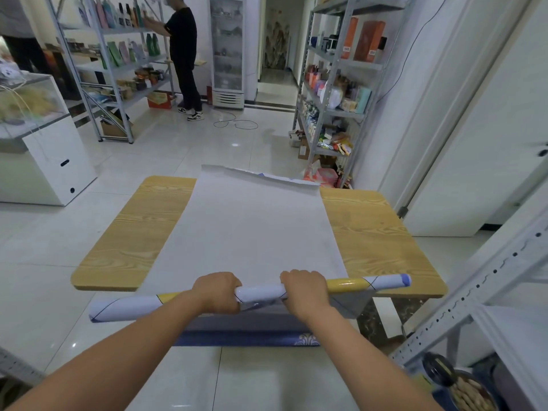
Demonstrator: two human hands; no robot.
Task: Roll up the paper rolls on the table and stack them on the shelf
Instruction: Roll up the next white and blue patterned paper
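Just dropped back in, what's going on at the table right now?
A person is rolling up a large paper sheet on the wooden table. The left grip and right grip are both curled over the rolled part, which lies across the table's near edge and sticks out past both hands. Most of the sheet lies flat, white side up, reaching the far edge, where its end curls. Another person stands at a far shelf.

I see a glossy printed skin on the white, yellow and blue rolled paper roll [258,293]; its spread white sheet [252,226] looks matt and smooth. The yellow wood-grain table [133,232] is smooth, the white tiled floor [184,149] glossy, the grey perforated shelf [489,280] matt metal.
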